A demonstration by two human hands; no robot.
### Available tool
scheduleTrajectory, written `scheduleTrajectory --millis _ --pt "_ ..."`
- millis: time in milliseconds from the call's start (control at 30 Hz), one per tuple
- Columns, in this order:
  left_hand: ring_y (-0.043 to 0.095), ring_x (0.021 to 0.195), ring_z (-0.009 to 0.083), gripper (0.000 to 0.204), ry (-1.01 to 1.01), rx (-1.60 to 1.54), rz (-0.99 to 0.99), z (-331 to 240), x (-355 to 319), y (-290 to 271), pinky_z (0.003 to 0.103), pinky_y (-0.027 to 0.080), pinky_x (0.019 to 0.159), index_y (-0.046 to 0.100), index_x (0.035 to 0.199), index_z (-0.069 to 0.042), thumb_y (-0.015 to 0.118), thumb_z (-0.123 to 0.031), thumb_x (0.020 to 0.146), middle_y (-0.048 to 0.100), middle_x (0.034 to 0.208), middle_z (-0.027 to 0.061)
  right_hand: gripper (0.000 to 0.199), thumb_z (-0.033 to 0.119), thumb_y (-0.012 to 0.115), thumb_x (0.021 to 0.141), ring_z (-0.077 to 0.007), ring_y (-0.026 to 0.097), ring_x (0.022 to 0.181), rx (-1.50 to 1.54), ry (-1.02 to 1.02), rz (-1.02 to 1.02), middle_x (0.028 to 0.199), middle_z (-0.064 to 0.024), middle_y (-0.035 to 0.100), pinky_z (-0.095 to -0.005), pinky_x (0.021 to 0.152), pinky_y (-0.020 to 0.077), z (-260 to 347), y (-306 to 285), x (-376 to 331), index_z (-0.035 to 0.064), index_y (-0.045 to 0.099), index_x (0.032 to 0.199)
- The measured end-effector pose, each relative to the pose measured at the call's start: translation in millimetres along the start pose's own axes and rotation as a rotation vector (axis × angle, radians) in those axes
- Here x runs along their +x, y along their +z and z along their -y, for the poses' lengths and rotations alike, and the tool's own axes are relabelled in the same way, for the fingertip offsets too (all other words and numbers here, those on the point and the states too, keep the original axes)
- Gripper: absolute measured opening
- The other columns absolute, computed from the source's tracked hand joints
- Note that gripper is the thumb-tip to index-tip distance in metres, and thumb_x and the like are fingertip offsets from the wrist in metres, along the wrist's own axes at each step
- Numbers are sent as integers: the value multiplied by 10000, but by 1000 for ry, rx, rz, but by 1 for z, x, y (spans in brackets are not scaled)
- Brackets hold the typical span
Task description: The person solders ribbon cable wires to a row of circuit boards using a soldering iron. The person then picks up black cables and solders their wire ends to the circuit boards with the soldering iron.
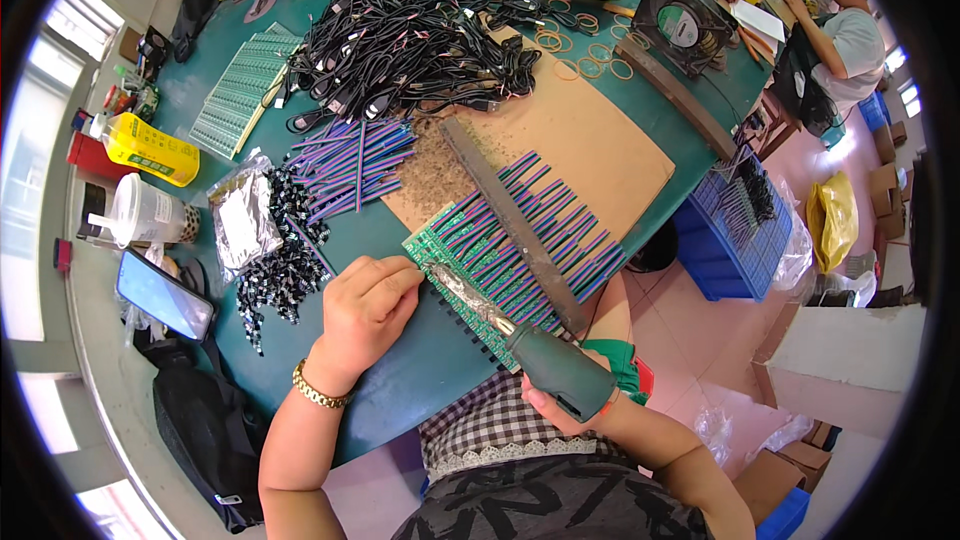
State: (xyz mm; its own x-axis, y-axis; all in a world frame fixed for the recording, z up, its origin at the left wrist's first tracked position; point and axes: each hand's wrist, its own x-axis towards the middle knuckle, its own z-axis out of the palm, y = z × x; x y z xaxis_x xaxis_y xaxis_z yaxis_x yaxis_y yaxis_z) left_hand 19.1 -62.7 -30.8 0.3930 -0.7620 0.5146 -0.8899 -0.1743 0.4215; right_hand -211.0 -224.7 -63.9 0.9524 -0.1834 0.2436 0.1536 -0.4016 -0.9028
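My right hand (pixel 566 412) grips the dark green handle of a soldering iron (pixel 560 372). Its worn silvery shaft slants up and left across a green circuit board (pixel 432 237), with the tip near the board's left end. Beside that end, my left hand (pixel 368 302) is closed, thumb and fingertips together at the board's edge; what they pinch is hidden. Rows of short purple, blue and black wires (pixel 480 245) run from the board toward the far right. A brown metal bar (pixel 515 225) lies across these wires. Small black parts line the board's near edge.
A brown cardboard sheet (pixel 610 145) lies under the wires. Beyond are a heap of black cables (pixel 410 30), loose wire bundles (pixel 350 165), more boards (pixel 245 85) and a fan (pixel 680 25). At left are black connectors (pixel 285 240), a phone (pixel 165 293) and a drink cup (pixel 140 210).
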Motion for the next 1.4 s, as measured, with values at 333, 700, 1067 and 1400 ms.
scheduleTrajectory --millis 333,700,1067,1400 --pt "607 667 210 231 17 5 -14 2 0 1 299 496 588 663 826 -42 710 86 640 676 842 66 92 78 660 806 -191 678 674 -16 67 54 750 -72 669 -299 621 540 8 -5 5 25 635 877" --pt "590 642 210 260 53 43 7 1 1 0 302 491 579 647 850 -39 711 84 630 663 841 68 219 135 711 731 -263 592 602 -53 -2 29 825 -102 605 -349 515 483 0 -3 2 43 642 917" --pt "611 645 216 286 94 98 -10 1 -1 2 302 506 584 641 861 -33 712 92 613 663 845 79 201 148 717 738 -255 565 578 8 43 41 800 -94 589 -345 497 458 -2 -3 -5 49 642 897" --pt "606 634 207 282 91 101 -3 2 0 1 295 500 569 642 858 -31 710 89 612 662 839 76 218 124 718 724 -244 600 634 -1 48 39 820 -91 614 -336 524 468 -1 -5 -8 50 651 918"
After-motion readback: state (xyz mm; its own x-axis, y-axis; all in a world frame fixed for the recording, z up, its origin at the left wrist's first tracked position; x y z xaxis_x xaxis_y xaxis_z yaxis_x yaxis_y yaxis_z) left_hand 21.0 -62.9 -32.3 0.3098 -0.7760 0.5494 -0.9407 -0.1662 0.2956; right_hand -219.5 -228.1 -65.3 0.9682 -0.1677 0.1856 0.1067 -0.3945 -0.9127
